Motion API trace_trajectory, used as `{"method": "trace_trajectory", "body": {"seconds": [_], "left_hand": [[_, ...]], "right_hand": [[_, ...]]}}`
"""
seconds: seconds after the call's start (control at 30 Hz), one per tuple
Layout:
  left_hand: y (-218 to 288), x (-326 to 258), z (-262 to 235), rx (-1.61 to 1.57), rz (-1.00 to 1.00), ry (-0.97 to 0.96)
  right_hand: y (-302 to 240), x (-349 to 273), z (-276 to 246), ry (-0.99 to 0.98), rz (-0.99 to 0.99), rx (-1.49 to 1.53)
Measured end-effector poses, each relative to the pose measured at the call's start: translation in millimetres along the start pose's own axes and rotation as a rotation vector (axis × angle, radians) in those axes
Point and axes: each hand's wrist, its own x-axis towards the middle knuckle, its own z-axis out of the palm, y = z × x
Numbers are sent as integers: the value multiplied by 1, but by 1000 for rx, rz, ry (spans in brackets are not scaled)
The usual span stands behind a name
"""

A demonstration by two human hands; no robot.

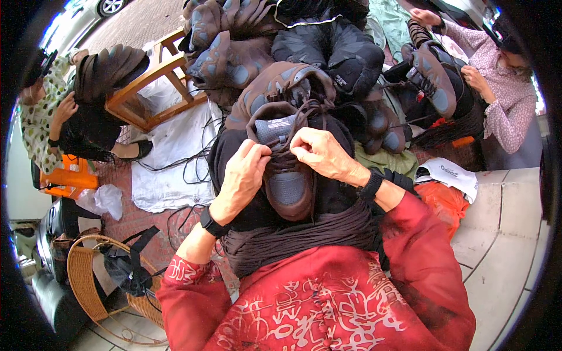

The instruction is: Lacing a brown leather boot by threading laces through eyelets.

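1. Ground: red paving (120, 187) to your left, white sheet (167, 175) spread over part of it; pale tiled step (500, 205) at your right.
2. Room: street side, car wheel (110, 6) at top left; wooden frame (153, 123), orange plastic stool (73, 178) and wicker chair (82, 275) on your left.
3. Shoe (288, 187), one: brown and grey-blue, on your lap, toe toward you, just ahead of a cord bundle (298, 240).
4. Left hand (241, 172): fingertips closed in a pinch at the laces (304, 117), left side of the tongue; exact strand, cannot tell.
5. Right hand (325, 153): also pinched closed on the laces, opposite side; fingertips well short of touching your left ones.
6. Co-workers, two: one in a dotted top (44, 123), one in a patterned shirt (509, 99) with a shoe before them.
7. Shoe pile (231, 61) beyond your lap: several, overlapping, cannot count.
8. White cap (448, 175), one, on one orange-red bag (445, 205).
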Motion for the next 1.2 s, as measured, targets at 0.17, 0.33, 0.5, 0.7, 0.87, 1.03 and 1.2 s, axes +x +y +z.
{"method": "trace_trajectory", "body": {"seconds": [0.17,0.33,0.5,0.7,0.87,1.03,1.2], "left_hand": [[-10,-11,-3,-153,-169,114],[-10,-7,-8,-168,-154,72],[-10,-7,-7,-239,-204,79],[-5,-8,-2,-191,-163,121],[-3,-4,2,-33,93,178],[-4,0,7,61,217,200],[-1,-3,12,54,145,215]], "right_hand": [[1,-2,4,132,-131,-225],[3,2,-10,-32,-151,-255],[2,1,-10,-37,-165,-237],[3,-4,-8,-16,-255,-216],[0,-10,-22,12,-7,-12],[5,-12,-25,34,48,47],[6,-13,-20,-14,-56,-40]]}}
